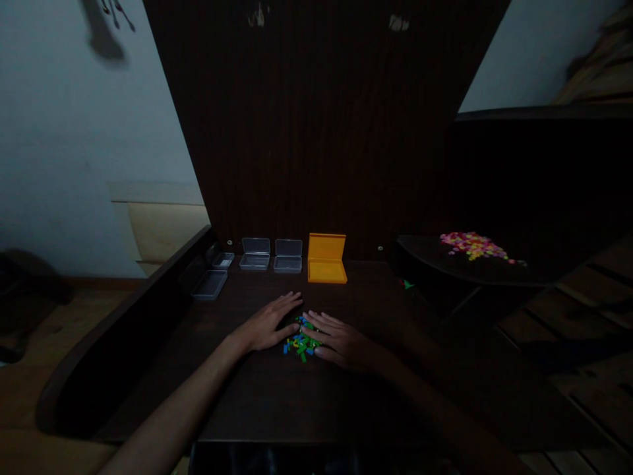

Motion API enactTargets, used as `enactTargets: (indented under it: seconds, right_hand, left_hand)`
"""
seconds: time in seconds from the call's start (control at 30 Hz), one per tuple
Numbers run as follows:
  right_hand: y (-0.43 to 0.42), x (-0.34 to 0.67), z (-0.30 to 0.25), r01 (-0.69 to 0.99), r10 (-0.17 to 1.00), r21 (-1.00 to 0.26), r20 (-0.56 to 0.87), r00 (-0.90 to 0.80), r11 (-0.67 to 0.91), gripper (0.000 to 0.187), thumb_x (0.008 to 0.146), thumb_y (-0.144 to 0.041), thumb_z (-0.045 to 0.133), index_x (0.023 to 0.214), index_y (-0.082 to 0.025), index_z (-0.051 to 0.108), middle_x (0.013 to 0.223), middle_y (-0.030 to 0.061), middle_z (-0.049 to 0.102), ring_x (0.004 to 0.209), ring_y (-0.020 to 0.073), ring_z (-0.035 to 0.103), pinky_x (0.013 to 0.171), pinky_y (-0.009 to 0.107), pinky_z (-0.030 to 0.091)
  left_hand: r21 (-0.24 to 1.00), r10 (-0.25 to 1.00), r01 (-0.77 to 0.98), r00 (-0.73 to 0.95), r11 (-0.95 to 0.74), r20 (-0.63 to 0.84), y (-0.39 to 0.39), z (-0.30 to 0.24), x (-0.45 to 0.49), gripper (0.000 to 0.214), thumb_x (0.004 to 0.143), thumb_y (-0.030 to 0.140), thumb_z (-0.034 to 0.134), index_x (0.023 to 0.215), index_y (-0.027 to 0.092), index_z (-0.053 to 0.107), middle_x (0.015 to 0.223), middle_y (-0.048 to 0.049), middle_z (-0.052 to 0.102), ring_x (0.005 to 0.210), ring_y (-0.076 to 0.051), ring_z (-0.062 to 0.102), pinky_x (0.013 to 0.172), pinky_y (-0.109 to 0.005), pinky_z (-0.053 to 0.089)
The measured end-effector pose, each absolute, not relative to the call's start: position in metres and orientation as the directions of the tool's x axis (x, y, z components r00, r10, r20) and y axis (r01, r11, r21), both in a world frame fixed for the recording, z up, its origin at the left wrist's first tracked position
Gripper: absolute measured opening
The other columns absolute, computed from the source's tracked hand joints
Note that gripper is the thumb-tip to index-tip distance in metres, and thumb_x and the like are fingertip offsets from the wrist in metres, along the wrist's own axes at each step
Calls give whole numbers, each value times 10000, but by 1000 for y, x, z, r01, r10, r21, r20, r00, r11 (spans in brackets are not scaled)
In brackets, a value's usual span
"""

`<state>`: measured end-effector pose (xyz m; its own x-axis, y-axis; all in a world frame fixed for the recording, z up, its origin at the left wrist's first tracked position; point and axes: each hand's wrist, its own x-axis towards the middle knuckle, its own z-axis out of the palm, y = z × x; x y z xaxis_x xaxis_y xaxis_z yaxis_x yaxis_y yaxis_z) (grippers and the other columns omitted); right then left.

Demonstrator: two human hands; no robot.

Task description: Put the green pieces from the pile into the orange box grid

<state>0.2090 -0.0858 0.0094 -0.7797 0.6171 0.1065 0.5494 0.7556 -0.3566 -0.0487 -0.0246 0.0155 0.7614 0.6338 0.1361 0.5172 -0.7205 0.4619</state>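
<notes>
My left grip (271, 322) and right grip (345, 342) are released, fingers extended, flanking the small plastic pieces (299, 344) midway between the desk's (277, 406) front and back edges. Probably light, stiff, slippery: I'd pinch each by its sides.

The person's bare left arm (188, 392) slants in from seven o'clock, the right arm (430, 396) from five. Both palms face down, hands near each other but apart: the left hand (270, 323) points to two o'clock, the right hand (343, 342) to ten, fingers extended.
</notes>
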Motion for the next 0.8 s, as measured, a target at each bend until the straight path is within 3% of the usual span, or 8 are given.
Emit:
enactTargets:
  seconds: [0.2,0.4,0.63,0.8]
  right_hand:
    - [-86,218,9,553,641,-371,176,-747,746,479,997,-361,402,1464,-258,377,1568,69,245,1457,231,196,1189,490,209]
    - [-87,227,11,610,719,-405,212,-662,681,452,981,-381,441,1429,-320,433,1526,23,355,1394,223,364,1166,464,288]
    - [-85,222,5,604,710,-398,216,-670,691,544,984,-394,421,1491,-218,329,1539,73,323,1426,204,298,1182,419,270]
    - [-85,222,4,603,706,-391,216,-674,696,496,991,-396,404,1463,-245,387,1512,56,385,1408,205,338,1168,429,296]
  left_hand:
    - [472,644,528,756,-706,118,-25,17,-51,597,947,522,418,1453,208,373,1558,-95,296,1449,-255,251,1181,-466,248]
    - [481,632,510,765,-713,125,-24,16,-51,581,944,493,444,1456,230,369,1562,-86,290,1445,-262,262,1185,-481,227]
    - [467,644,538,760,-701,91,-27,19,-49,601,952,536,389,1451,199,379,1553,-98,308,1452,-259,242,1195,-467,208]
    - [448,633,534,768,-717,98,-25,15,-49,598,950,533,400,1452,209,373,1549,-98,321,1448,-257,254,1191,-473,213]
